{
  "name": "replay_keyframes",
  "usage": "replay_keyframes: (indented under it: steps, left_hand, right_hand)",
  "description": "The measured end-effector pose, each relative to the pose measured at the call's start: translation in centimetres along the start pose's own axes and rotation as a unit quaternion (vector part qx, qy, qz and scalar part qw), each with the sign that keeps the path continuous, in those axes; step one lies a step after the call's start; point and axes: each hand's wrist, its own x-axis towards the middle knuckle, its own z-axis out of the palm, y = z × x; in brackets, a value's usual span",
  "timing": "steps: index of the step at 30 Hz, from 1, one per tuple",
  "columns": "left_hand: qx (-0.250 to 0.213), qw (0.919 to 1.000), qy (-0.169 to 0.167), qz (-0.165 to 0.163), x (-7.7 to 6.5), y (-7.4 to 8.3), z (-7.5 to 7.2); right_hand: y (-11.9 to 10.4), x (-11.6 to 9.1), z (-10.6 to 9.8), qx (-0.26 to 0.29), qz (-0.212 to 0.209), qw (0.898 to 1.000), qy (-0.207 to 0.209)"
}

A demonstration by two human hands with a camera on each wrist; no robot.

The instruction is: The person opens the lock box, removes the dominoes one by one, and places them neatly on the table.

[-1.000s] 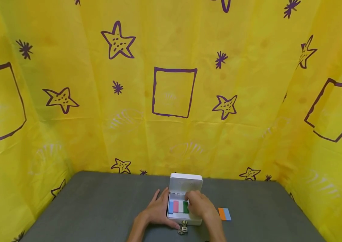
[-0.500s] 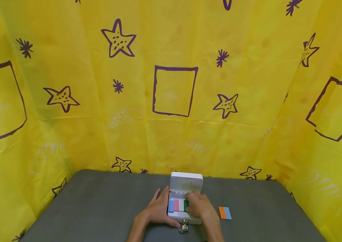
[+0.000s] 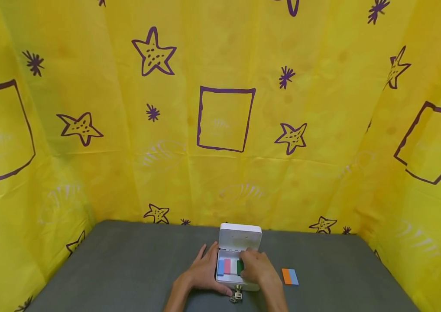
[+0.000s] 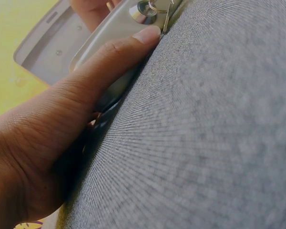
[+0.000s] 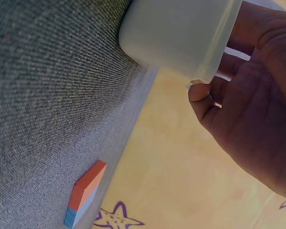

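A small white metal cash box sits near the front of the dark grey table, its lid raised at the back. Inside lie a blue block, a pink block, a whitish block and a dark green block. My left hand braces the box's left side with straight fingers, its thumb along the front by the lock. My right hand reaches in over the right edge, finger and thumb pinching the green block's two ends. In the right wrist view the box wall hides the fingertips.
Keys on a ring hang from the lock at the box's front. To the right on the grey cloth-like table, an orange block and a light blue block lie side by side. A yellow curtain with starfish encloses the table.
The right wrist has swung slightly to the left, while its fingers stay at the green block. The left hand, the box and the two blocks outside have stayed put.
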Motion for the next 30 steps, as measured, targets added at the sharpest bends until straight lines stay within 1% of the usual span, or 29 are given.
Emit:
replay_keyframes:
  steps: [5,11,17,20,24,28,30]
  left_hand:
    - [0.009,0.9999,0.003,0.015,-0.15,0.28,-0.23]
    - [0.016,0.9997,0.005,0.021,-0.39,0.57,-0.36]
    - [0.015,0.9997,0.006,0.017,-0.3,0.06,-0.01]
    - [0.014,0.9998,0.008,0.012,-0.31,-0.14,0.16]
    - [0.014,0.9996,0.012,0.022,-0.34,0.02,0.0]
    - [0.019,0.9995,0.003,0.023,-0.55,0.54,-0.37]
    - [0.024,0.9995,-0.004,0.018,-0.64,0.8,-0.53]
  right_hand:
    - [-0.15,0.04,-0.15,-0.003,0.006,1.0,-0.004]
    - [-0.4,-0.02,-0.07,-0.024,0.013,0.999,-0.016]
    - [-0.44,-0.08,0.15,-0.033,0.014,0.999,-0.021]
    - [-0.39,-0.19,0.16,-0.025,0.014,0.999,-0.027]
    - [-0.37,-0.15,-0.04,-0.009,0.021,0.999,-0.032]
    - [-0.24,-0.15,-0.18,0.01,0.026,0.999,-0.037]
    - [-0.04,-0.13,-0.33,0.027,0.024,0.998,-0.041]
